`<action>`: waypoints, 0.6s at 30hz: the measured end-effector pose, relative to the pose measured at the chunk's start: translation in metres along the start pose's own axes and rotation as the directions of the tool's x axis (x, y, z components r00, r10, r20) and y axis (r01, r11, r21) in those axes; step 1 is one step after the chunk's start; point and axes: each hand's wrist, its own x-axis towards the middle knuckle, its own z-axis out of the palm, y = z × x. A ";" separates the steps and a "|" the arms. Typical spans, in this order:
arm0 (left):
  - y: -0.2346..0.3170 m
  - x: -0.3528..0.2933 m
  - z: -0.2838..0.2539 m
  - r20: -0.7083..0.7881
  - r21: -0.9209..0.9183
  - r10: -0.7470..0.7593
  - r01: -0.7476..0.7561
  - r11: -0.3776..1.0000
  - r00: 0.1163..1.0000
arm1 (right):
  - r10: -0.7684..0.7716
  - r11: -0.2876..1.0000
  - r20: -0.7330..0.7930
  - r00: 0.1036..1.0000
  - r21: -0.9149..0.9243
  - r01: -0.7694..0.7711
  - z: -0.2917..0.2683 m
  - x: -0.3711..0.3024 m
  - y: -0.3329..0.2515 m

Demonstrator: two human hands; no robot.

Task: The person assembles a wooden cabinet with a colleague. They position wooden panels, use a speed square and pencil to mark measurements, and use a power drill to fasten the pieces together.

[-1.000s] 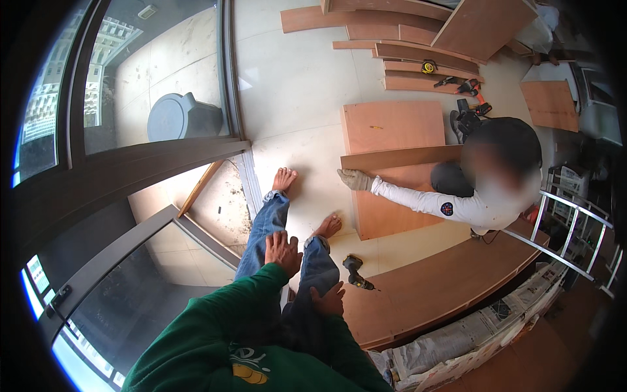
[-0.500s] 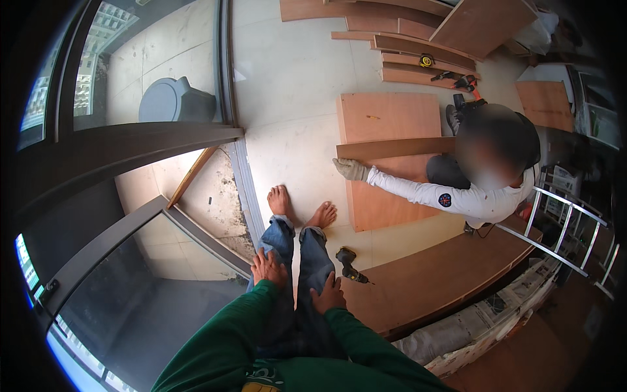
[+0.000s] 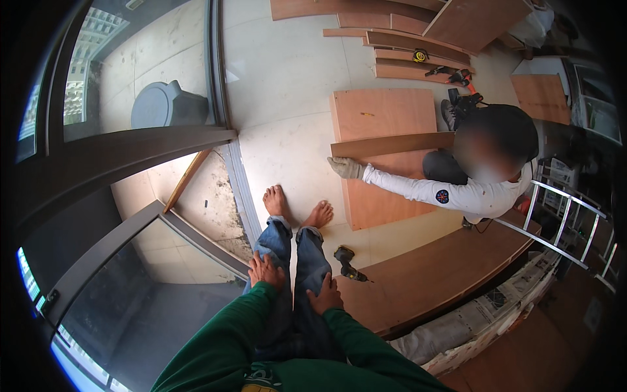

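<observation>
My left hand (image 3: 266,272) rests with its fingers spread on the left leg of my jeans (image 3: 275,243). Over the right leg lies my right hand (image 3: 326,296), its thumb and fingers apart and nothing held. A cordless drill (image 3: 351,264) lies just beyond my right hand, beside the long brown wooden panel (image 3: 418,287). Farther off, a person in a white sleeve (image 3: 418,186) reaches across a wooden box-like panel (image 3: 385,196). That person's gloved hand (image 3: 346,168) is at the end of a narrow board (image 3: 392,144) lying across it.
Stacked boards (image 3: 418,55) lie at the back with a yellow tape measure (image 3: 420,55) and another power tool (image 3: 460,76). A metal ladder (image 3: 562,222) stands at right. Left are a glass door frame (image 3: 130,251), a wooden stick (image 3: 186,181) and a grey bin (image 3: 163,104).
The whole view has shifted slightly, so the surroundings sit a little farther left. My hands stay on my legs, and the co-worker's gloved hand remains at the board's end.
</observation>
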 end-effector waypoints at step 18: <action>0.008 0.006 -0.011 0.042 0.035 -0.031 0.030 0.999 0.999 | 0.032 0.999 0.016 0.999 0.013 -0.032 -0.008 -0.002 -0.008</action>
